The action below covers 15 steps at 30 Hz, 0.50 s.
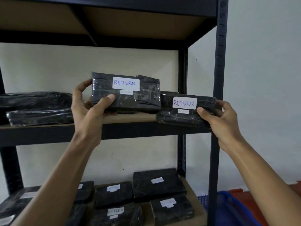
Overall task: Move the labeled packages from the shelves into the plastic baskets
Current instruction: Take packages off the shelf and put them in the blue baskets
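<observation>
Packages (125, 93) (185, 110), one gripped per hand (88, 108) (223, 118), overhang the shelf edge (130, 128).

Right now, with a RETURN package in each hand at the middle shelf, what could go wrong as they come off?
1. The left hand pinches only the left end of its package, which looks tilted up; it could sag or slip.
2. The right hand holds its package at the shelf's front edge, close to the shelf post; it might snag there.
3. The blue basket sits low to the right, so a long carry.
</observation>
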Motion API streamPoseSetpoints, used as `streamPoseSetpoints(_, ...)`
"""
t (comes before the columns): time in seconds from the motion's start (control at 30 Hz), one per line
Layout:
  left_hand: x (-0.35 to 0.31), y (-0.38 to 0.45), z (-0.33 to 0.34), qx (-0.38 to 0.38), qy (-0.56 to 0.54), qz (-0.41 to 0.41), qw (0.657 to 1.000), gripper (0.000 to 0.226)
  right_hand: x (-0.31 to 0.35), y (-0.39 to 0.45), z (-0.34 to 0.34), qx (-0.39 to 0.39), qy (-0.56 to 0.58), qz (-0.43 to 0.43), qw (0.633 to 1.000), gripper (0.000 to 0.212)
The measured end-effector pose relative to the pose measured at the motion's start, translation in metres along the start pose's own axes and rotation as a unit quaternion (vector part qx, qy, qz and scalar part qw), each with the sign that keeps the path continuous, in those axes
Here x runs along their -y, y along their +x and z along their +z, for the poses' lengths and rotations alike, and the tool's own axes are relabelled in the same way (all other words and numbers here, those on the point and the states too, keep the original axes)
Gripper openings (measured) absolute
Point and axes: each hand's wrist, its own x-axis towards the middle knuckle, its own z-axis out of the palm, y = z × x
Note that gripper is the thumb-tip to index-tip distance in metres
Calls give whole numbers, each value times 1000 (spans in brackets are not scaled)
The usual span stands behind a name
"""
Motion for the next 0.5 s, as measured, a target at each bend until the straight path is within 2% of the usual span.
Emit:
streamPoseSetpoints(0.3,-16,-66,-9,48,-33,-39,998,59,9,-74,-50,-69,2,37,997,50)
streamPoseSetpoints(0.5,-8,-114,-1,63,-33,-107,992,57,6,-116,-95,-112,-20,89,990,48)
